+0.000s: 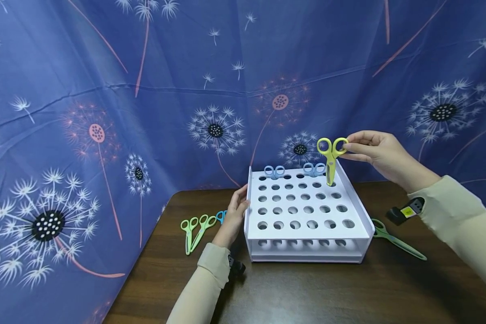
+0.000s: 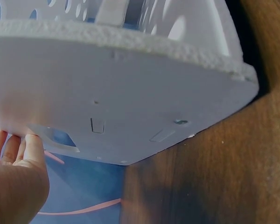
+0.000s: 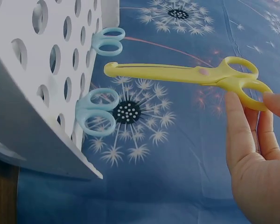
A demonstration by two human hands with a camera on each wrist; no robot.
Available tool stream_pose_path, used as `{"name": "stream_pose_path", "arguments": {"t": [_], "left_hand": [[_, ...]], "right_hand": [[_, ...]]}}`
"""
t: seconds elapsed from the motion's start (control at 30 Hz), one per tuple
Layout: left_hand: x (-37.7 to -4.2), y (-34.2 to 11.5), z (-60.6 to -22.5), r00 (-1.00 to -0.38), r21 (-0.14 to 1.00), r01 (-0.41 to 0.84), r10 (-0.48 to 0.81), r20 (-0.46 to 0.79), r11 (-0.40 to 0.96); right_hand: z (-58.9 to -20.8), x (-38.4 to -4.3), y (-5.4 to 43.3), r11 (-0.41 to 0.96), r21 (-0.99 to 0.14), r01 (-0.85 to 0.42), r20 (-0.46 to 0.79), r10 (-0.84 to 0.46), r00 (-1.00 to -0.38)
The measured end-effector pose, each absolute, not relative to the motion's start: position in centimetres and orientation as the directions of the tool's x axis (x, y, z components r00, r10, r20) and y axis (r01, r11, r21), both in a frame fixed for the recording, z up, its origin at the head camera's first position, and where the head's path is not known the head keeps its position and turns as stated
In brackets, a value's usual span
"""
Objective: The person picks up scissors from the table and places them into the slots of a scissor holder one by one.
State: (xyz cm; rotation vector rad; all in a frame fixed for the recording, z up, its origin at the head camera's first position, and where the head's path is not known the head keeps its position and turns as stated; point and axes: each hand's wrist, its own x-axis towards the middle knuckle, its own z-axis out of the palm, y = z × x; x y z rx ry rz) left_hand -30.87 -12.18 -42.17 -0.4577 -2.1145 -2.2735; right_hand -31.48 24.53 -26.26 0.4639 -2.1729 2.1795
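My right hand (image 1: 382, 155) pinches yellow scissors (image 1: 330, 157) by one handle loop, with the blades pointing down over the back right of a white rack (image 1: 283, 231) full of round holes. In the right wrist view the scissors' (image 3: 177, 73) rounded tip is near the rack's holes, close to two light blue scissors. One light blue pair (image 1: 274, 172) stands in the back row at the left, handles up. The other blue pair (image 1: 314, 169) stands further right in that row. My left hand (image 1: 232, 218) rests against the rack's left side wall (image 2: 84, 88), fingers straight at its edge.
Two green scissors (image 1: 197, 233) lie on the brown table left of the rack, with blue handles (image 1: 221, 216) beside them. Right of the rack lie larger green scissors (image 1: 401, 243). A blue dandelion-print cloth (image 1: 178, 148) hangs behind the table.
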Motion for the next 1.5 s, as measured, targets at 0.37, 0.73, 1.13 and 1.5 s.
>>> {"name": "stream_pose_path", "arguments": {"t": [0.37,0.73,1.13,1.5], "left_hand": [[-31.0,-12.3,-42.1,-0.958,0.977,0.185,0.201,0.203,-0.104],[-31.0,-12.3,-42.3,-0.953,0.974,0.204,0.21,0.22,-0.096],[-29.8,-12.3,-40.6,-0.956,0.982,0.173,0.227,0.186,-0.076],[-31.1,-12.3,-42.1,-0.956,0.978,0.19,0.211,0.205,-0.091]], "right_hand": [[-26.7,-31.8,23.2,-0.045,-0.978,-0.201,0.206,-0.187,-0.96],[-27.1,-31.7,21.8,0.005,-0.982,-0.187,0.182,-0.212,-0.96],[-27.5,-31.4,20.4,-0.061,-0.988,-0.142,0.153,-0.248,-0.956],[-28.0,-30.9,18.9,-0.063,-0.987,-0.148,0.159,-0.278,-0.947]]}}
